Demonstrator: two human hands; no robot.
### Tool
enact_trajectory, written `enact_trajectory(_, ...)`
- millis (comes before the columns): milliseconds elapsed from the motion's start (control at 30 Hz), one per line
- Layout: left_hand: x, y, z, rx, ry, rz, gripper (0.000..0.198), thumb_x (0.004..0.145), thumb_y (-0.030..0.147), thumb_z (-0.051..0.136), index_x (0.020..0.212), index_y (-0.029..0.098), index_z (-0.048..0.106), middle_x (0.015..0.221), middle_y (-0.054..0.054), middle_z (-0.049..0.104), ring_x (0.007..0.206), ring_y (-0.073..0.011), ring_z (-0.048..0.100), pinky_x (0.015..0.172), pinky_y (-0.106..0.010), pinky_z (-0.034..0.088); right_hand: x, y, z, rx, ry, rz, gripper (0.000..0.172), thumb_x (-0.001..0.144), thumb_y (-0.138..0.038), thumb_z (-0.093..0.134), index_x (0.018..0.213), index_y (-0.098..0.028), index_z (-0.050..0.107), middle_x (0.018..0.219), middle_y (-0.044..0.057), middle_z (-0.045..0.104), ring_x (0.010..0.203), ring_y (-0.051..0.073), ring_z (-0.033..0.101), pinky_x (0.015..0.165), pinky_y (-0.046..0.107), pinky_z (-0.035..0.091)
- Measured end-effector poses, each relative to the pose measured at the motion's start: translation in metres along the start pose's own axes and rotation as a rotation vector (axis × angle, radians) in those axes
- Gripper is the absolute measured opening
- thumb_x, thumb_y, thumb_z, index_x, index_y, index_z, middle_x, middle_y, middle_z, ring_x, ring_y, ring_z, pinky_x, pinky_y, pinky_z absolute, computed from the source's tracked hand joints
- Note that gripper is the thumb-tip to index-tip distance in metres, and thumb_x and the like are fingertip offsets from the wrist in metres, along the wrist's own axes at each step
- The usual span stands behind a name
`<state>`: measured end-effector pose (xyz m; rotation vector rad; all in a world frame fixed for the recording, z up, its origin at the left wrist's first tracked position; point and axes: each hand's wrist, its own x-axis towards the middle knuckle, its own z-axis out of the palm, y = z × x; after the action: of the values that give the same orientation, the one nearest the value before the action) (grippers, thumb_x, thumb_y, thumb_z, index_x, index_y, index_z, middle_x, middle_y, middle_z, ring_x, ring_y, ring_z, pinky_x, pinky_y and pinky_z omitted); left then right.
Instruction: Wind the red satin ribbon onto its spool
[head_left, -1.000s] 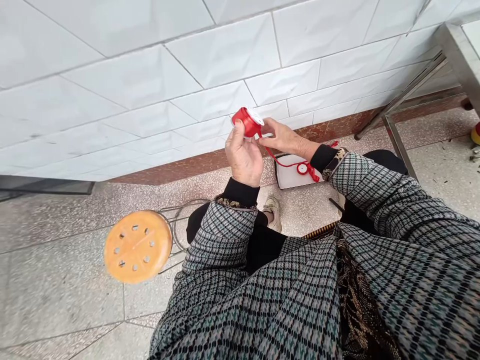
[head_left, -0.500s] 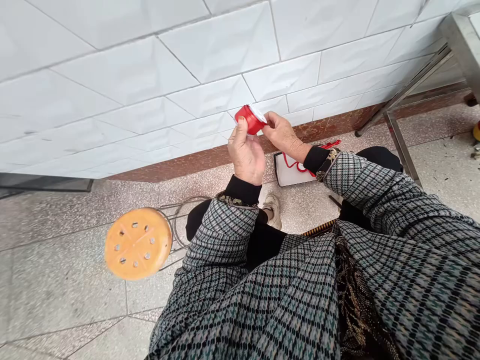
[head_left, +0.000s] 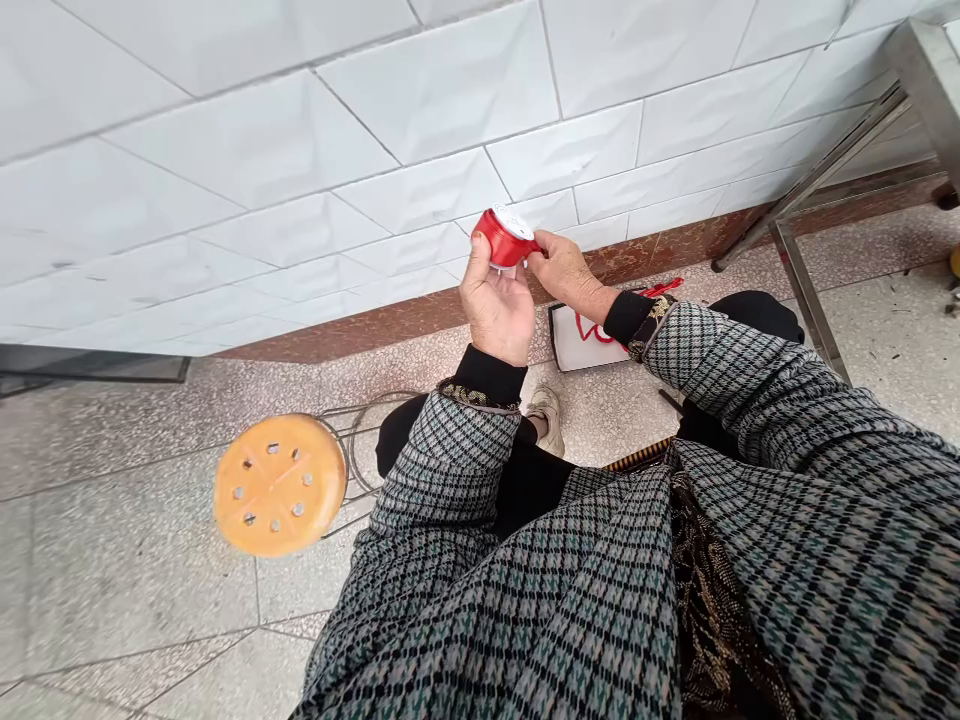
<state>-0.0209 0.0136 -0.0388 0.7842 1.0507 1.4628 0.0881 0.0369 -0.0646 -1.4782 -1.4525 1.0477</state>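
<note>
A spool of red ribbon (head_left: 502, 243) with white end faces is held up in front of the tiled wall. My left hand (head_left: 499, 305) grips it from below and the left, the thumb pressed on the red side. Close against the spool's right side is my right hand (head_left: 564, 270), its thumb and fingers pinched on a short red stretch of the ribbon. Its fingertips partly hide that stretch. Below my right wrist, a white dark-edged box or tray (head_left: 577, 350) lies on the floor with looped red ribbon (head_left: 592, 328) on it.
An orange round stool (head_left: 281, 485) with a wire frame is at the left. White wall tiles (head_left: 442, 90) rise ahead. Metal table legs (head_left: 806, 290) stand at the right. A dark flat panel (head_left: 94, 368) juts in from the left edge. A shoe (head_left: 550, 420) is below my hands.
The spool has tilted so more of its white face shows, and a short red stretch now shows between it and my right fingers. My left hand has shifted slightly right.
</note>
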Motion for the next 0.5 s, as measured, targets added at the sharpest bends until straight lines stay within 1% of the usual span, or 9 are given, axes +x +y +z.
enact_trajectory(67, 0.002, -0.002, 0.0, 0.061, -0.012, 0.006, 0.059, 0.085, 0.08, 0.068, 0.107, 0.026, 0.075, 0.127, -0.01, 0.076, 0.134, -0.029, 0.065, 0.115, -0.048, 0.055, -0.003, -0.001, 0.002, 0.07, -0.041, 0.092, 0.019, 0.092, -0.009, 0.051, 0.078, -0.02, 0.056, 0.07, -0.003, 0.057, 0.07, 0.013, 0.05, 0.072, 0.026, 0.042)
enact_trajectory(167, 0.002, -0.003, 0.001, 0.125, -0.034, 0.008, 0.067, 0.083, 0.087, 0.063, 0.109, 0.027, 0.074, 0.128, -0.01, 0.075, 0.131, -0.0307, 0.066, 0.111, -0.052, 0.056, -0.008, -0.003, 0.005, 0.18, -0.097, 0.263, 0.022, 0.088, -0.006, 0.052, 0.07, -0.018, 0.057, 0.062, -0.004, 0.053, 0.061, 0.011, 0.047, 0.063, 0.024, 0.038)
enact_trajectory(233, -0.001, -0.002, 0.003, 0.142, -0.046, 0.038, 0.069, 0.081, 0.09, 0.063, 0.109, 0.027, 0.074, 0.129, -0.01, 0.074, 0.132, -0.0307, 0.065, 0.112, -0.053, 0.055, -0.011, -0.004, 0.005, 0.252, -0.101, 0.351, 0.024, 0.086, -0.003, 0.052, 0.068, -0.017, 0.059, 0.059, -0.004, 0.054, 0.058, 0.01, 0.045, 0.06, 0.023, 0.036)
enact_trajectory(300, -0.003, -0.001, 0.005, 0.15, -0.035, 0.103, 0.07, 0.079, 0.091, 0.063, 0.108, 0.027, 0.074, 0.128, -0.009, 0.074, 0.135, -0.0299, 0.063, 0.115, -0.052, 0.053, -0.013, -0.003, 0.004, 0.317, -0.089, 0.421, 0.028, 0.084, 0.002, 0.05, 0.064, -0.016, 0.059, 0.056, -0.003, 0.054, 0.055, 0.009, 0.045, 0.058, 0.022, 0.036)
enact_trajectory(367, -0.005, 0.0, 0.007, 0.161, -0.014, 0.171, 0.07, 0.08, 0.091, 0.061, 0.105, 0.027, 0.073, 0.126, -0.008, 0.075, 0.138, -0.029, 0.061, 0.119, -0.049, 0.05, -0.015, 0.0, 0.003, 0.37, -0.085, 0.469, 0.033, 0.082, 0.007, 0.046, 0.06, -0.016, 0.057, 0.053, -0.002, 0.054, 0.053, 0.009, 0.047, 0.057, 0.022, 0.038)
enact_trajectory(433, -0.005, 0.0, 0.008, 0.171, -0.002, 0.216, 0.068, 0.082, 0.091, 0.059, 0.102, 0.027, 0.072, 0.123, -0.007, 0.075, 0.141, -0.0279, 0.058, 0.121, -0.048, 0.048, -0.018, 0.002, 0.003, 0.402, -0.099, 0.486, 0.038, 0.08, 0.009, 0.043, 0.056, -0.017, 0.054, 0.05, -0.002, 0.053, 0.051, 0.009, 0.049, 0.057, 0.022, 0.041)
enact_trajectory(500, -0.002, 0.001, 0.007, 0.162, 0.007, 0.265, 0.067, 0.081, 0.089, 0.064, 0.099, 0.025, 0.071, 0.118, -0.005, 0.075, 0.139, -0.0263, 0.059, 0.122, -0.048, 0.046, -0.022, 0.004, 0.004, 0.404, -0.138, 0.493, 0.04, 0.08, 0.011, 0.04, 0.055, -0.017, 0.053, 0.048, -0.002, 0.053, 0.049, 0.009, 0.05, 0.055, 0.021, 0.042)
